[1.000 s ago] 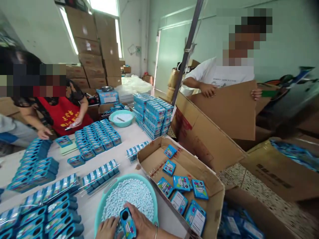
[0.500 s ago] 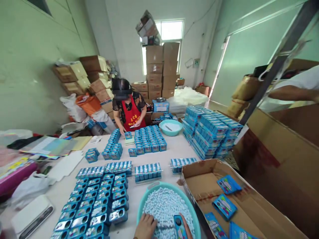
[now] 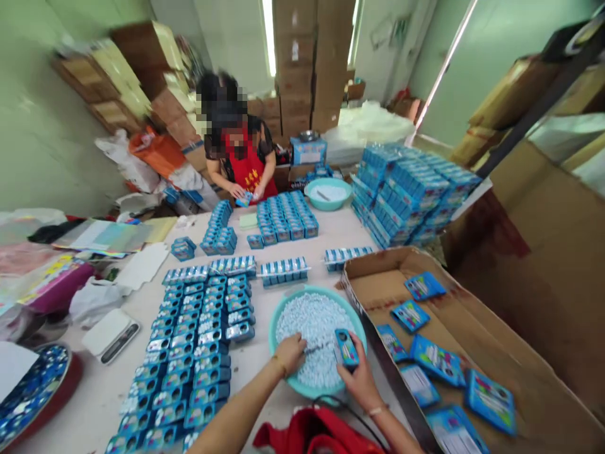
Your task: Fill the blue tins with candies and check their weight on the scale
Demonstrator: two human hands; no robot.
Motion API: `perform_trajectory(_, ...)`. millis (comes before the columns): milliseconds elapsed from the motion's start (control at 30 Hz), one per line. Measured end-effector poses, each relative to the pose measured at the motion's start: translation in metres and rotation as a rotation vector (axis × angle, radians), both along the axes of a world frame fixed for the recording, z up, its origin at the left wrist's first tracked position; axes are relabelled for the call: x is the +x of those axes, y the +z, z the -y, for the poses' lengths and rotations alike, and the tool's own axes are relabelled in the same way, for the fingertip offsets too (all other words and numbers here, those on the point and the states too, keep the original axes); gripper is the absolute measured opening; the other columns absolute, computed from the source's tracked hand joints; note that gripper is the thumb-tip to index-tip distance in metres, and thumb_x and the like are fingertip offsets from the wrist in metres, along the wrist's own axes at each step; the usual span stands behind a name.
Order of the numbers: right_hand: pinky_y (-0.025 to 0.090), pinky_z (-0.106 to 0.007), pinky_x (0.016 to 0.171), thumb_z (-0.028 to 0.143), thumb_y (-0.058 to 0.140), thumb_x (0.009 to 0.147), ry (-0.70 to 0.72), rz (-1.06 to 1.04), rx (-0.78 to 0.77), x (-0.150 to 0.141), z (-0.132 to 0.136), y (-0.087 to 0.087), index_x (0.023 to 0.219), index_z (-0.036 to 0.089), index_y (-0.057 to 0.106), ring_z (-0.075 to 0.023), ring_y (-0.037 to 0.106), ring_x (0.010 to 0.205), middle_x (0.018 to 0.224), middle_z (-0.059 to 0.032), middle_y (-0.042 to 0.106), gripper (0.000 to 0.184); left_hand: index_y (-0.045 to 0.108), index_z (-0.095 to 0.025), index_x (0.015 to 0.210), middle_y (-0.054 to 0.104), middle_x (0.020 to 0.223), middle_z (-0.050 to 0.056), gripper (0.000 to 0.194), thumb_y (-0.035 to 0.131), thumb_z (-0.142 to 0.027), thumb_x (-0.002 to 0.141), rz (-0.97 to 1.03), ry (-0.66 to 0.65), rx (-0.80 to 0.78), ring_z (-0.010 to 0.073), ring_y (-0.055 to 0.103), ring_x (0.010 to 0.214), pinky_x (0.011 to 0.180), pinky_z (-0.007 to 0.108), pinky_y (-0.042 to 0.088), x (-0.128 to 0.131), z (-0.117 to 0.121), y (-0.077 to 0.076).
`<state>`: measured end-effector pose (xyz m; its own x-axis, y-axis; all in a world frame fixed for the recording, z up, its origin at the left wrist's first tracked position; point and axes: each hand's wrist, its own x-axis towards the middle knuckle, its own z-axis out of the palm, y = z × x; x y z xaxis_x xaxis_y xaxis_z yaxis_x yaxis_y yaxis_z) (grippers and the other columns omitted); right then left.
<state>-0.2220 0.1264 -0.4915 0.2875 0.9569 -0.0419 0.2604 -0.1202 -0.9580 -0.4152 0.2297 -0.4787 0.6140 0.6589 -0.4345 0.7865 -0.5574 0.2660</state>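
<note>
A turquoise basin (image 3: 274, 343) full of small pale-blue round pellets (image 3: 316, 315) stands in front of me. My left hand (image 3: 292, 354) is over the pellets at the basin's left side, fingers curled and closed; what they hold, if anything, is hidden. My right hand (image 3: 360, 372) grips a small blue box (image 3: 347, 348) above the basin's right part. The box is tilted, and a dark round opening shows near its top. Left of the basin stand rows of similar blue boxes (image 3: 205, 378) with round openings, several with pellets at the top.
An open cardboard carton (image 3: 373, 277) holding flat blue packs (image 3: 437, 359) borders the basin on the right. Wrapped blue boxes (image 3: 411, 189) are stacked behind it. A white scale (image 3: 111, 334) and a red tub (image 3: 70, 378) lie left. Across the table, a person (image 3: 241, 157) in a red apron handles a blue box.
My view has tipped downward, showing more of my arms and the carton. The right hand's box is now lifted and turned above the pellets. The person opposite has raised a box off the table.
</note>
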Motion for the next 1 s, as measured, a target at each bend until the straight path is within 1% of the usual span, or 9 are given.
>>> perform_trajectory(100, 0.028, -0.05, 0.113, 0.021, 0.051, 0.07, 0.007, 0.034, 0.007, 0.008, -0.004, 0.018, 0.137, 0.019, 0.028, -0.028, 0.04, 0.133, 0.138, -0.0127, 0.044, 0.07, 0.052, -0.018, 0.109, 0.05, 0.116, 0.011, 0.025, 0.044, -0.02, 0.086, 0.008, -0.001, -0.024, 0.0221, 0.055, 0.101, 0.084, 0.033, 0.044, 0.016, -0.002, -0.009)
perform_trajectory(200, 0.03, -0.049, 0.112, 0.017, 0.051, 0.069, 0.047, 0.111, 0.027, 0.014, -0.002, 0.024, 0.137, 0.019, 0.03, -0.027, 0.042, 0.131, 0.137, -0.0131, 0.046, 0.071, 0.05, -0.018, 0.115, 0.05, 0.118, 0.011, 0.028, 0.041, -0.022, 0.089, 0.008, -0.005, -0.021, 0.0226, 0.054, 0.103, 0.083, 0.033, 0.045, 0.027, -0.005, -0.012)
perform_trajectory(333, 0.028, -0.049, 0.114, 0.012, 0.051, 0.068, 0.102, 0.186, 0.09, 0.018, 0.002, 0.026, 0.138, 0.018, 0.03, -0.0263, 0.039, 0.134, 0.14, -0.014, 0.043, 0.073, 0.05, -0.018, 0.117, 0.054, 0.114, 0.01, 0.028, 0.042, -0.029, 0.092, -0.026, -0.022, -0.022, 0.0224, 0.054, 0.103, 0.084, 0.033, 0.045, 0.035, -0.01, -0.006)
perform_trajectory(467, 0.034, -0.051, 0.11, 0.013, 0.055, 0.07, 0.043, 0.154, 0.12, 0.022, -0.002, 0.02, 0.138, 0.02, 0.033, -0.0278, 0.045, 0.129, 0.136, -0.013, 0.047, 0.072, 0.055, -0.019, 0.112, 0.056, 0.112, 0.01, 0.024, 0.042, -0.026, 0.093, -0.096, -0.054, -0.017, 0.0226, 0.056, 0.101, 0.079, 0.032, 0.046, 0.032, -0.019, 0.009)
perform_trajectory(600, 0.039, -0.051, 0.106, 0.018, 0.058, 0.073, -0.083, 0.112, 0.118, 0.034, -0.01, 0.013, 0.135, 0.02, 0.04, -0.0284, 0.048, 0.125, 0.13, -0.0124, 0.053, 0.064, 0.059, -0.016, 0.103, 0.058, 0.108, 0.012, 0.023, 0.039, -0.014, 0.091, -0.15, -0.088, 0.038, 0.0237, 0.055, 0.101, 0.081, 0.035, 0.044, 0.017, -0.036, 0.035)
perform_trajectory(700, 0.039, -0.051, 0.106, 0.021, 0.06, 0.075, -0.055, 0.149, 0.105, 0.044, -0.016, 0.013, 0.132, 0.02, 0.047, -0.0284, 0.049, 0.124, 0.13, -0.012, 0.054, 0.058, 0.06, -0.014, 0.102, 0.058, 0.106, 0.014, 0.026, 0.037, -0.009, 0.09, -0.167, -0.096, 0.094, 0.0252, 0.054, 0.103, 0.084, 0.038, 0.042, 0.004, -0.053, 0.052)
perform_trajectory(767, 0.042, -0.049, 0.104, 0.023, 0.059, 0.078, -0.032, 0.158, 0.103, 0.049, -0.019, 0.013, 0.131, 0.021, 0.048, -0.0278, 0.051, 0.122, 0.129, -0.0119, 0.055, 0.055, 0.061, -0.013, 0.101, 0.058, 0.104, 0.015, 0.027, 0.036, -0.009, 0.091, -0.18, -0.088, 0.12, 0.0262, 0.054, 0.103, 0.085, 0.04, 0.042, -0.002, -0.063, 0.054)
perform_trajectory(867, 0.046, -0.047, 0.101, 0.025, 0.058, 0.081, -0.005, 0.131, 0.101, 0.052, -0.022, 0.012, 0.132, 0.022, 0.047, -0.026, 0.054, 0.119, 0.127, -0.0114, 0.057, 0.052, 0.062, -0.011, 0.098, 0.059, 0.102, 0.016, 0.027, 0.035, -0.009, 0.091, -0.189, -0.079, 0.121, 0.0262, 0.054, 0.102, 0.085, 0.04, 0.042, -0.003, -0.072, 0.04)
perform_trajectory(1000, 0.045, -0.046, 0.103, 0.028, 0.058, 0.084, 0.001, 0.127, 0.079, 0.053, -0.022, 0.008, 0.134, 0.023, 0.045, -0.0248, 0.053, 0.12, 0.129, -0.0116, 0.056, 0.052, 0.06, -0.012, 0.102, 0.059, 0.107, 0.014, 0.028, 0.034, -0.011, 0.092, -0.149, -0.081, 0.076, 0.0242, 0.054, 0.102, 0.086, 0.038, 0.043, 0.013, -0.068, -0.001)
